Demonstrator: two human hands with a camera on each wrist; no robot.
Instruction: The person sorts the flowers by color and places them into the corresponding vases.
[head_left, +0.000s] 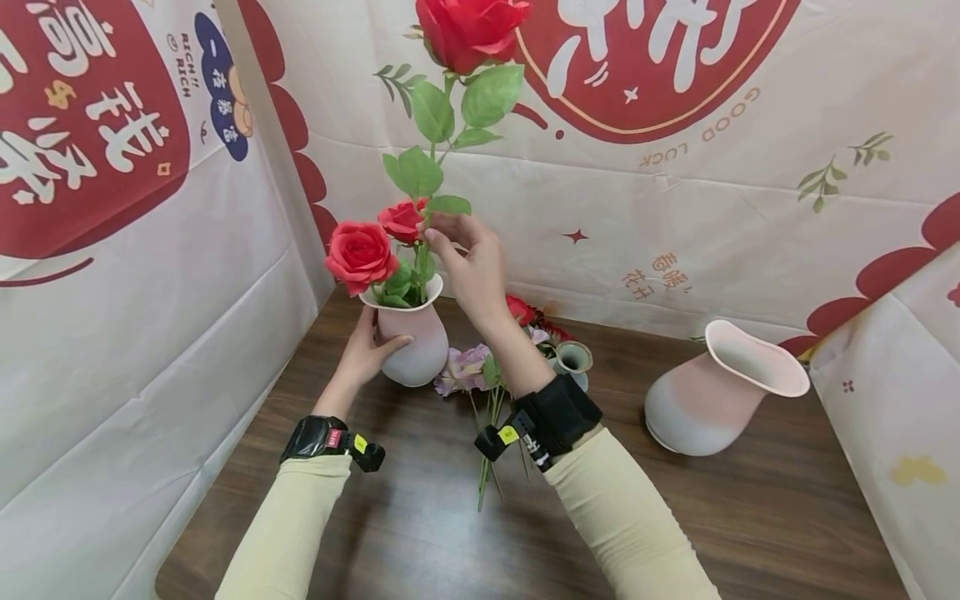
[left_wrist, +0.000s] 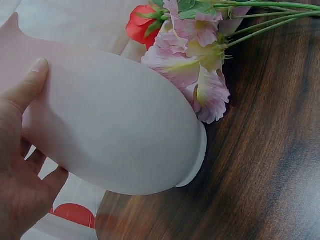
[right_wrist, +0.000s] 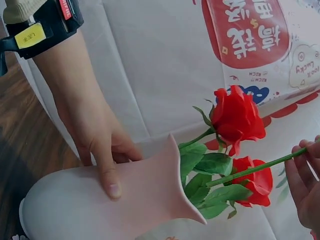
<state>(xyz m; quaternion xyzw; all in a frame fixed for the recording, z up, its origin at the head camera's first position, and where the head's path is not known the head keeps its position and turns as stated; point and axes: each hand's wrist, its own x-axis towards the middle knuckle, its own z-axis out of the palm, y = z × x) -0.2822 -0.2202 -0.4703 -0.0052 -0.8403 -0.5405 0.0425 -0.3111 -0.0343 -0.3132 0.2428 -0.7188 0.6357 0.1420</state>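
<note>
My left hand grips a pink-and-white vase at its side, thumb across the front and fingers behind. Two red roses with green leaves stand in the vase, their heads above its flared rim. With thumb and fingertips my right hand pinches the green stem of a tall red rose, held above the vase. In the right wrist view the lower end of that stem is among the leaves at the vase mouth. At the vase's foot lie pale purple flowers.
A second pink-and-white vase stands on the right of the wooden table. Behind my right forearm are a small grey vase and more red flowers. Printed cloth walls enclose the back and sides.
</note>
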